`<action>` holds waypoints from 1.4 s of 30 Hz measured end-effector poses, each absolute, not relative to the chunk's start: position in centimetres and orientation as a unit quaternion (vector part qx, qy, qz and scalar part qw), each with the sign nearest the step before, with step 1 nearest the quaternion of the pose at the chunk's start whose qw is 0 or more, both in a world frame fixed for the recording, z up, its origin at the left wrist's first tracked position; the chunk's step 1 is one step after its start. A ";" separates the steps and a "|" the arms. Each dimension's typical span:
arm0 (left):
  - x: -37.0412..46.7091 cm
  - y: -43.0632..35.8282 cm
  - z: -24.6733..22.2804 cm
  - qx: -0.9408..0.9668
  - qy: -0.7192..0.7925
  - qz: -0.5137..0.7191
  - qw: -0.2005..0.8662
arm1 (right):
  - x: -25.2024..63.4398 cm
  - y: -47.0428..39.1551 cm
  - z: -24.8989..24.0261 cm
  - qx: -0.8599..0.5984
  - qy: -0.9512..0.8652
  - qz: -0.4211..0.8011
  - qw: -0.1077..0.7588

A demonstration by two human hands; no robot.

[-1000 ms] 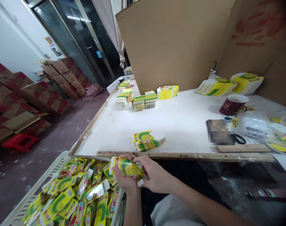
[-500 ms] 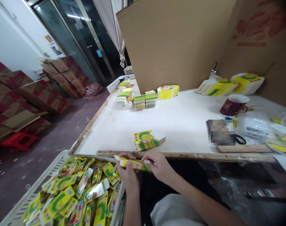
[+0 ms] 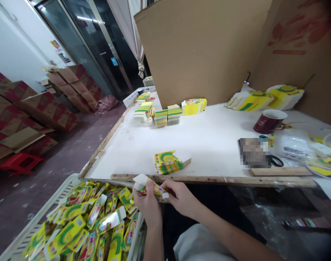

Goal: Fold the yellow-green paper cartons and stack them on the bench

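Note:
Between my two hands is a small yellow printed carton (image 3: 157, 189), held just in front of the table's wooden front edge. My left hand (image 3: 147, 199) is closed around its left part, thumb on top, and a white flap sticks up past the fingers. At the carton's right end, my right hand (image 3: 179, 195) pinches it near a small white flap. Some fingertips are hidden behind the carton. Beyond the hands, a small stack of flat yellow-green cartons (image 3: 168, 162) lies on the white table (image 3: 209, 145). A white plastic basket (image 3: 70, 181) full of similar cartons (image 3: 81, 224) stands at lower left.
Bundled carton blanks (image 3: 161, 117) stand along the table's back by a large cardboard sheet (image 3: 203, 54). At right are a maroon mug (image 3: 269, 121), black scissor handles (image 3: 276, 161) and a wood strip (image 3: 280, 172). A red stool (image 3: 21, 163) and stacked boxes (image 3: 37, 105) occupy the left floor.
The carton has turned in my hands, so its printed side and the raised white left flap show more. My right hand has shifted slightly at the carton's right end.

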State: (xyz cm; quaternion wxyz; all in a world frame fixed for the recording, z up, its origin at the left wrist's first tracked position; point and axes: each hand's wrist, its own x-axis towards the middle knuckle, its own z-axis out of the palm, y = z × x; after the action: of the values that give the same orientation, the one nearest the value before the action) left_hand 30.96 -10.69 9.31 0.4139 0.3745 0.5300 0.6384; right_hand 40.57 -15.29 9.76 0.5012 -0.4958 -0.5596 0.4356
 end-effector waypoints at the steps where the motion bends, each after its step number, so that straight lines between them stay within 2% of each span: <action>1: 31.1 -10.8 9.4 0.377 0.524 0.641 0.415 | 40.7 -15.2 9.6 -0.507 -0.557 0.418 0.508; 6: 31.7 -11.3 9.7 0.397 0.456 0.649 0.462 | 41.7 -14.8 9.4 -0.537 -0.544 0.355 0.538; 12: 31.8 -11.4 9.6 0.402 0.356 0.549 0.640 | 42.7 -14.5 9.7 -0.542 -0.489 0.354 0.584; 15: 31.8 -11.2 9.0 0.377 0.338 0.538 0.674 | 42.8 -14.5 9.6 -0.528 -0.467 0.375 0.602; 22: 31.6 -11.1 8.5 0.384 0.301 0.516 0.704 | 43.5 -14.1 9.5 -0.496 -0.438 0.405 0.631; 29: 31.8 -11.2 8.7 0.425 0.292 0.506 0.691 | 43.4 -14.3 9.6 -0.486 -0.438 0.401 0.641; 42: 32.2 -11.4 8.6 0.385 0.347 0.561 0.645 | 42.9 -14.6 9.1 -0.538 -0.512 0.328 0.584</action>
State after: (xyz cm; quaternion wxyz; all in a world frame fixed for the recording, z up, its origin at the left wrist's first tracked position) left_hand 32.23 -11.39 8.55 0.6449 0.3853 0.3470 0.5615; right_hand 42.89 -14.59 9.14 0.5836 -0.5383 -0.5122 0.3276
